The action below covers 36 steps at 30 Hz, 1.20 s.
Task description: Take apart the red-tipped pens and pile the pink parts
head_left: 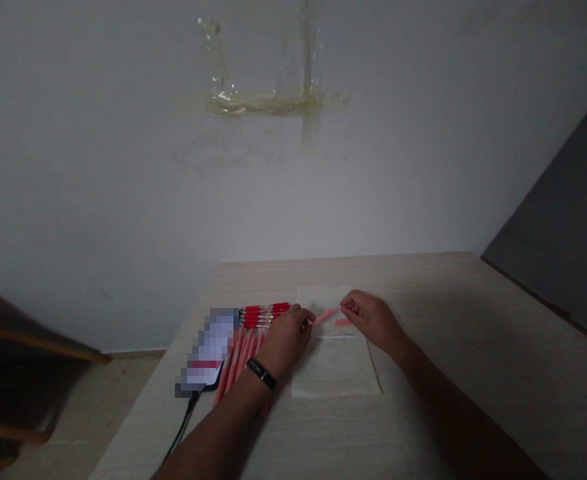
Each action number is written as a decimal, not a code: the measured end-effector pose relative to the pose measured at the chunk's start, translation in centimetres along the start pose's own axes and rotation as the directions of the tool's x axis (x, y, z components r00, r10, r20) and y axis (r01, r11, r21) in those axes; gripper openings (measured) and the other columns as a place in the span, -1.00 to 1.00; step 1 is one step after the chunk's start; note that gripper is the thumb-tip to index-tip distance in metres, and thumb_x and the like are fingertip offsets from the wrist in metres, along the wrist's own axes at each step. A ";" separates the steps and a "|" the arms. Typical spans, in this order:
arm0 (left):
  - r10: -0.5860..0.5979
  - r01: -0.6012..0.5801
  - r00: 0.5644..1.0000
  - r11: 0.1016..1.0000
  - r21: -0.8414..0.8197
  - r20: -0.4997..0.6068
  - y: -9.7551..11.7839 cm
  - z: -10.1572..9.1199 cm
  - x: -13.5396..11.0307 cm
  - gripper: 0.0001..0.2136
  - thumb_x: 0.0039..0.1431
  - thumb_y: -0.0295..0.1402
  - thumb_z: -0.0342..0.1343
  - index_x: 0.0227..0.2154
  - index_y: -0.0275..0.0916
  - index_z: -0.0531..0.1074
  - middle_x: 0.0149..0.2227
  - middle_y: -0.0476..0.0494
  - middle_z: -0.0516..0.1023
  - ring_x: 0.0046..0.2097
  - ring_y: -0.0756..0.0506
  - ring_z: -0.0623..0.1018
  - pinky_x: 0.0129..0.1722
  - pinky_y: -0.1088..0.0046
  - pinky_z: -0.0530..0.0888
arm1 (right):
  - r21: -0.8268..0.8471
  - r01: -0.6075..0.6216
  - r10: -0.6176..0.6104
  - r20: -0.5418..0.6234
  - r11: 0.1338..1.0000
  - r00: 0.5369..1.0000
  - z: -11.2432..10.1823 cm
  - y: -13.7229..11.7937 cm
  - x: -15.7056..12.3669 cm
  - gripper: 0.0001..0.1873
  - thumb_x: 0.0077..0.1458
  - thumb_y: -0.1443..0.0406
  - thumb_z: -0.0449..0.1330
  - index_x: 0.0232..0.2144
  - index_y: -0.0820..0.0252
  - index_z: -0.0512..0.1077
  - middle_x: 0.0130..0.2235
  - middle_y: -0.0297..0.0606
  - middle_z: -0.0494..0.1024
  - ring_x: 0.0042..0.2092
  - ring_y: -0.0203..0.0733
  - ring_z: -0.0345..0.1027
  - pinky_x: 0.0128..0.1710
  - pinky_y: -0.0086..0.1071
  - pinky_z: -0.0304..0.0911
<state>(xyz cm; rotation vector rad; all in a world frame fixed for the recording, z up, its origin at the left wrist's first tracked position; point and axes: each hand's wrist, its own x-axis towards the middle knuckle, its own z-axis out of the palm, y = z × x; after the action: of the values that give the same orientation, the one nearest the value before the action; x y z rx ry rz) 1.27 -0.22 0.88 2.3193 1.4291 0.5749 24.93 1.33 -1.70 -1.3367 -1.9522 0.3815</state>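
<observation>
My left hand (pixel 288 333), with a black band on its wrist, pinches the left end of a slim pink pen-like stick (pixel 326 316). At the stick's paler right end, the fingertips of my right hand (pixel 368 317) are closed. Beneath both hands lies a pale sheet or thin pad (pixel 334 373) with a clear strip across it. Another short pink piece (pixel 342 322) shows just below the stick, partly covered by my right hand. Several red pens (pixel 266 310) lie side by side left of my left hand. Several pink pens (pixel 238 357) are nearer me, partly hidden by my left forearm.
A flat, phone-like device (pixel 208 353), pixelated, rests at the table's left side with a dark cable (pixel 183 423) running off it. The wooden table (pixel 473 373) meets a wall (pixel 398 167) bearing old tape (pixel 263 105). Wooden furniture legs (pixel 38 340) stand on the floor at left.
</observation>
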 end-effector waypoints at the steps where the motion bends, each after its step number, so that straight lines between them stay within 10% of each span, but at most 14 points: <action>1: 0.002 -0.003 1.000 1.000 -0.008 -0.005 0.1 0.0 0.0 -0.77 0.20 -0.53 0.03 -0.16 -0.25 0.53 -0.20 -0.19 0.53 -0.22 -0.08 0.53 -0.25 0.46 0.39 | 0.002 0.006 -0.006 -0.003 1.000 1.000 0.0 0.0 0.0 -0.96 0.16 0.30 0.22 -0.31 0.13 0.46 -0.33 -0.33 0.55 -0.35 -0.26 0.41 -0.33 -0.42 0.25; 18: 0.072 -0.073 0.997 0.995 -0.066 -0.014 0.1 0.3 0.0 -0.77 0.23 -0.49 0.01 -0.13 -0.23 0.50 -0.23 -0.15 0.52 -0.24 -0.07 0.51 -0.25 0.47 0.37 | 0.085 0.030 -0.037 0.083 0.996 0.996 -0.5 -1.0 -0.2 -0.74 0.21 0.33 0.14 -0.05 0.08 0.48 -0.22 -0.28 0.61 -0.37 -0.26 0.43 -0.13 -0.30 0.34; 36: 0.011 -0.013 1.000 0.984 -0.180 -0.011 0.0 0.0 0.1 -0.91 0.15 -0.46 0.09 -0.28 -0.23 0.44 -0.32 -0.08 0.59 -0.29 -0.04 0.54 -0.31 0.50 0.36 | -0.025 0.043 -0.040 0.126 0.999 0.991 -0.8 -0.5 -0.2 -0.91 0.18 0.30 0.18 -0.32 0.10 0.50 -0.37 -0.37 0.58 -0.36 -0.25 0.44 -0.05 -0.29 0.27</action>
<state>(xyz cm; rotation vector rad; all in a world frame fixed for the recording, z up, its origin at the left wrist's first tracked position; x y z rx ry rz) 1.37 -0.13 0.92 2.1875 1.3105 0.6905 25.22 0.84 -0.88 -1.3149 -2.0922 0.4296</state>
